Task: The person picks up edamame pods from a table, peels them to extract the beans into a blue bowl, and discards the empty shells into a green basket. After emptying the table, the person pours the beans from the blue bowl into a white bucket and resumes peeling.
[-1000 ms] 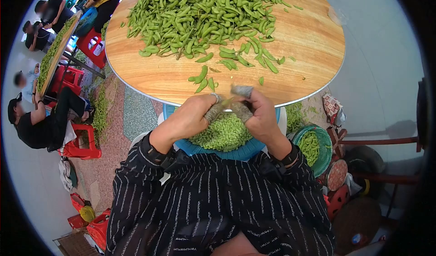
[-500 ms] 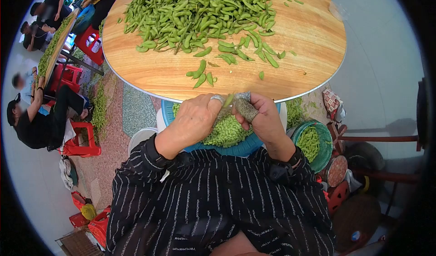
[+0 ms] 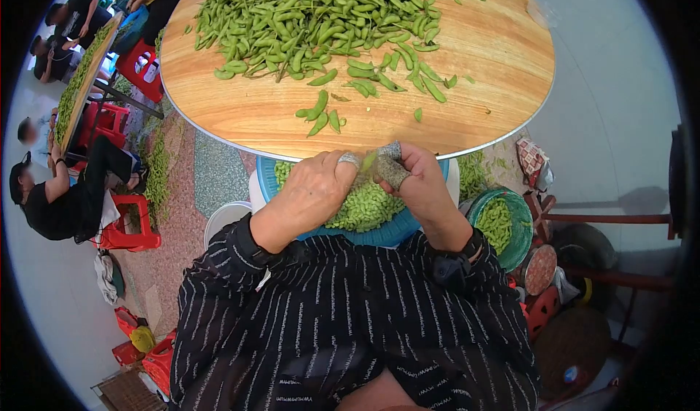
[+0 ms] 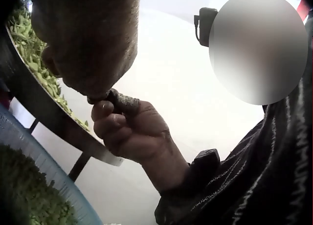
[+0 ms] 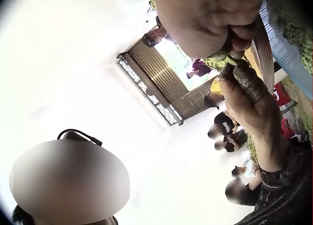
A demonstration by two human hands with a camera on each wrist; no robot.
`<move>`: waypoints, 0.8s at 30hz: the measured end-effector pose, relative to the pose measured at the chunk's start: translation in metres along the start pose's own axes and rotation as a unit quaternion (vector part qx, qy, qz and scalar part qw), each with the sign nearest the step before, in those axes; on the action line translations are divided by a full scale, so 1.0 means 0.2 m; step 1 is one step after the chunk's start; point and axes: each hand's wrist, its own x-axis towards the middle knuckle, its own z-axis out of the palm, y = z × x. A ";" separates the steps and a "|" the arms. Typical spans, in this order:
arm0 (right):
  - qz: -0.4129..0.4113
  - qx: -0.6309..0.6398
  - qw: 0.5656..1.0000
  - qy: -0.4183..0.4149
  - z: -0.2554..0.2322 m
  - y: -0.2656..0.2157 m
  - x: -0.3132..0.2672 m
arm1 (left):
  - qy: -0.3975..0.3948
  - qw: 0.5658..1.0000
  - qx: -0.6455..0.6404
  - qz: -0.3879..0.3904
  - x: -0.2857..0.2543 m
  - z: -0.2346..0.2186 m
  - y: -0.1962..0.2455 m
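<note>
Left hand (image 3: 313,188), right hand (image 3: 417,181) pinch pod (image 3: 368,161) over blue basin (image 3: 397,229).

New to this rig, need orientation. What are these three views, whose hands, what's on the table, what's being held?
No machine here: a person wearing three cameras. The wide round picture comes from the head camera, looking down over the striped sleeves. The other two come from cameras on each wrist, looking up past the hands, so they mostly show bright ceiling.

On the round wooden table lies a heap of green bean pods. Just under the table edge sits a blue basket filled with shelled beans.

The left hand and the right hand meet over that basket and pinch one pod between them. The right hand's fingers wear grey covers. Another green tub stands on the floor at the right.
</note>
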 end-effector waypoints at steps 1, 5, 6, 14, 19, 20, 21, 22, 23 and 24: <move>0.004 0.028 1.000 -0.008 0.00 0.01 0.00 | 0.005 1.000 -0.013 -0.006 -0.01 0.02 0.00; 0.010 0.068 0.998 0.014 0.01 0.03 0.00 | 0.000 0.994 -0.104 -0.044 -0.04 0.09 -0.02; 0.000 0.078 0.997 -0.001 0.00 0.04 0.00 | 0.021 0.983 -0.173 -0.052 -0.04 0.11 -0.02; -0.094 0.069 0.991 -0.062 -0.02 0.10 0.01 | 0.018 0.694 -0.681 -0.233 -0.06 0.17 0.02; -0.035 0.131 0.989 -0.054 -0.04 0.11 0.02 | 0.015 0.553 -0.790 -0.265 -0.05 0.19 0.01; -0.035 0.131 0.989 -0.054 -0.04 0.09 0.01 | 0.014 0.553 -0.790 -0.265 -0.05 0.19 0.01; -0.003 0.136 0.989 -0.057 -0.04 0.06 0.01 | 0.049 0.737 -0.639 -0.215 -0.03 0.16 0.02; 0.029 0.140 0.988 -0.061 -0.04 0.04 0.00 | 0.080 0.876 -0.450 -0.151 -0.02 0.15 0.02; 0.029 0.140 0.988 -0.061 -0.04 0.03 0.00 | 0.081 0.876 -0.450 -0.151 -0.02 0.16 0.02; 0.035 0.128 0.989 -0.064 -0.03 0.03 0.00 | 0.089 0.918 -0.367 -0.124 -0.03 0.18 0.02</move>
